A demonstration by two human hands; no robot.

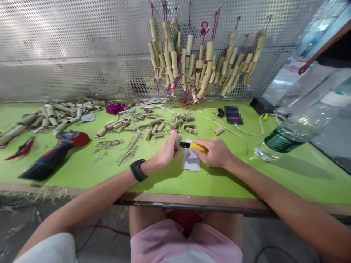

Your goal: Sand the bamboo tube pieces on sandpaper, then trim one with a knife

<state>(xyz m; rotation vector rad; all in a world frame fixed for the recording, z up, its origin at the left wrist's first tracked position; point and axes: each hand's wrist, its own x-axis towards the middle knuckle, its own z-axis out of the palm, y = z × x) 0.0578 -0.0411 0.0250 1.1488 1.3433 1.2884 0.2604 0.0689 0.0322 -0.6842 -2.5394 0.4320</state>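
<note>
My left hand (166,149), with a black watch on its wrist, is closed around a short bamboo piece (178,140). My right hand (214,151) grips a yellow-handled tool (199,147), whose black front end points left and meets the bamboo piece. Whether a blade is out is too small to tell. Beneath the tool, a white paper (191,162) lies on the green tabletop (233,186). Several cut bamboo pieces (155,128) lie just beyond my left hand.
A power drill (56,153) and red pruners (24,149) lie left, near a bamboo pile (59,113). Bamboo strings (204,69) hang behind. A large bottle (290,133), phone (233,115) and white cable (259,132) are at right. A person (323,69) stands beyond the bottle.
</note>
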